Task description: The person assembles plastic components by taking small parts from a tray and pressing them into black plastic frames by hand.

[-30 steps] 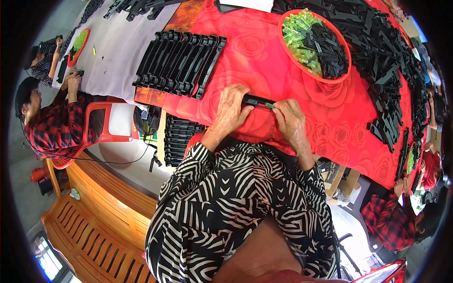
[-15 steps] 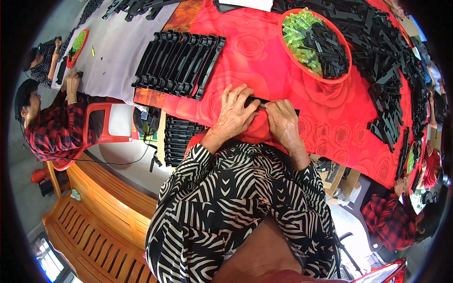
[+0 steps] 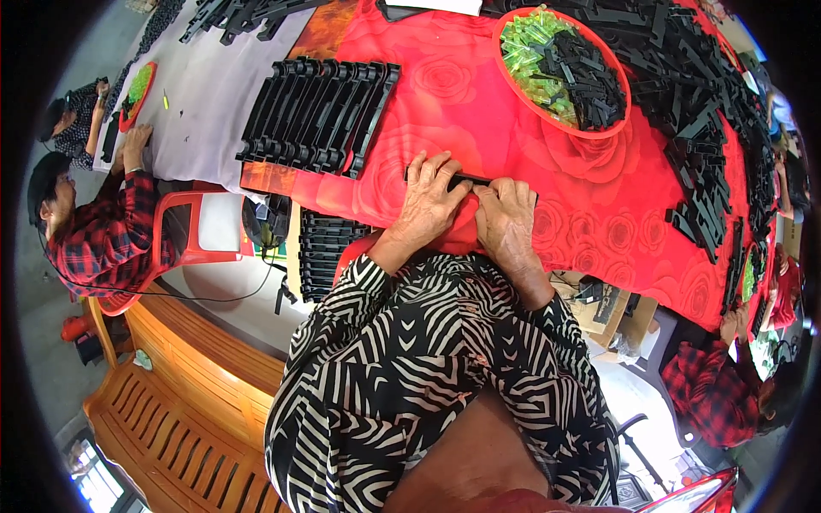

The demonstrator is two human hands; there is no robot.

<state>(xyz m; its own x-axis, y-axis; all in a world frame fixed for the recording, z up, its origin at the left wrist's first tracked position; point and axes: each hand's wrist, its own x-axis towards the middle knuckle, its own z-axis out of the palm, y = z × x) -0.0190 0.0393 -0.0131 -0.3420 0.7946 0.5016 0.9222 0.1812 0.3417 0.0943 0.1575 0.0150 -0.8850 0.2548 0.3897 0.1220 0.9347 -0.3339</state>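
A long black plastic strip point(image 3: 469, 179) lies across the red cloth at the near edge of the table, under both my hands. My left hand point(image 3: 429, 198) grips its left part, fingers over the top and thumb toward the middle. Beside it, my right hand point(image 3: 506, 215) presses the strip with bent fingers close to my left thumb. The fingers cover most of the strip, and any small piece under the right fingertips is hidden. Left of my hands, several black slotted plastic holders point(image 3: 316, 115) lie side by side in a row.
A red-rimmed bowl point(image 3: 590, 135) holds green-yellow clear pieces and small black parts. Loose black parts point(image 3: 684, 111) are heaped at the right. More black holders point(image 3: 329, 248) sit below the table edge. A wooden bench point(image 3: 188, 410) stands lower left; co-workers sit at both sides.
My right hand has shifted slightly left along the strip, nearer my left thumb, its fingers now more over the top. The left hand keeps its grip. The whole view has shifted a little.
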